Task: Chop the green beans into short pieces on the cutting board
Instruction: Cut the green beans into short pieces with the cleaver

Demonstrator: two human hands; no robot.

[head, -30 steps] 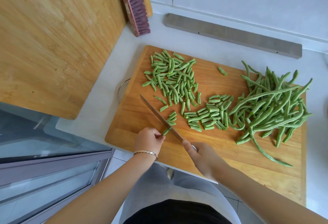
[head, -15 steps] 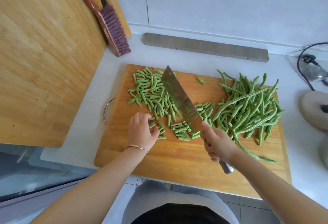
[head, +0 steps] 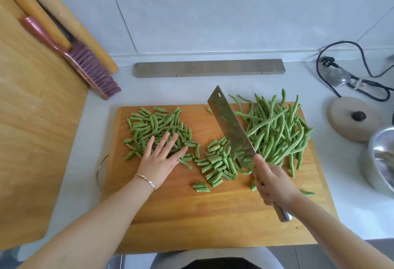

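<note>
Green bean pieces (head: 153, 126) lie under the straight, spread fingers (head: 162, 145) of the left hand (head: 158, 162), which rests flat on the pile. Just right of those fingertips sits a second heap of cut pieces (head: 217, 164). The right hand (head: 273, 183) curls round the handle of a cleaver (head: 231, 128), with the blade tilted over that heap. Beyond the blade, whole green beans (head: 277, 132) lie tangled. All rest on the cutting board (head: 213, 215). Farther out on the counter (head: 102, 119) are a brush (head: 93, 70), a grey bar (head: 209, 68) and a round lid (head: 351, 119).

Bright soft daylight, faint shadows, wide-angle bending at edges
</note>
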